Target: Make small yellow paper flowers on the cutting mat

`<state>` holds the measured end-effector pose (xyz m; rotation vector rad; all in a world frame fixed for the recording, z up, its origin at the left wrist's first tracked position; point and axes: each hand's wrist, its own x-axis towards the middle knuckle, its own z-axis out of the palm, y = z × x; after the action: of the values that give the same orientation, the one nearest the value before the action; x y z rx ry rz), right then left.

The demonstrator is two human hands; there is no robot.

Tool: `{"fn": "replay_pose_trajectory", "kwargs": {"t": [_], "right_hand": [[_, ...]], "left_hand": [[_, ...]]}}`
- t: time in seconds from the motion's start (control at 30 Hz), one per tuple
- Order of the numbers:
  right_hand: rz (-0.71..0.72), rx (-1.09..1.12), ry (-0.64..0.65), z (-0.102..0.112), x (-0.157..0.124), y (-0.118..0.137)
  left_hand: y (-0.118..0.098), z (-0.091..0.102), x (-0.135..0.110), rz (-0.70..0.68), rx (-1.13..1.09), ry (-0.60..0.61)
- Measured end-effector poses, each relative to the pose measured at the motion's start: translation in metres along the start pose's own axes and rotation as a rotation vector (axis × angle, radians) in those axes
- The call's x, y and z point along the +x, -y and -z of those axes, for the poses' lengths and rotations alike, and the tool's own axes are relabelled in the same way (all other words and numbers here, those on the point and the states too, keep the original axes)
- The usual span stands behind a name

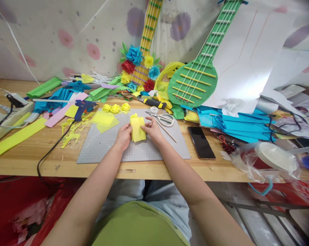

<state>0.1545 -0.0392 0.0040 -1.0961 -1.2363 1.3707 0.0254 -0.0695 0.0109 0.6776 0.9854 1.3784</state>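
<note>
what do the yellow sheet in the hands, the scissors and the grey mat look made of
Yellow sheet: probably crepe paper, matte, judging by its thin, flexible look.
Scissors: blades likely metal, thin and grey, finish unclear; smooth pale handles, perhaps plastic, by their thick rounded loops.
Mat: perhaps plastic or rubber, fairly dull; flat, with a fine grid.

backdrop (49, 34): pale, pink-and-purple floral | table (195, 167): light wood, scuffed | light: glare (256, 82) at right
</note>
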Motion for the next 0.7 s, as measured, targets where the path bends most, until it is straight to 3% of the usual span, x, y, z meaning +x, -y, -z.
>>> {"fn": "replay_pose_trajectory", "kwargs": {"t": [0.2, 0.37, 0.7], "right_hand": [[0.006, 0.014, 0.008, -0.0007, -0.0001, 0.0011], [0.038, 0.001, 0.015, -0.0015, 0.0020, -0.0028], [0.034, 0.032, -0.030, -0.0030, -0.0013, 0.0037]], "left_hand": [[-0.0025, -0.0029, -0.0036, 0.019, 0.039, 0.036], [-0.0013, -0.0058, -0.0049, -0.005, 0.034, -0.038], [-0.0054, -0.0056, -0.0049, 0.000, -0.090, -0.061]]}}
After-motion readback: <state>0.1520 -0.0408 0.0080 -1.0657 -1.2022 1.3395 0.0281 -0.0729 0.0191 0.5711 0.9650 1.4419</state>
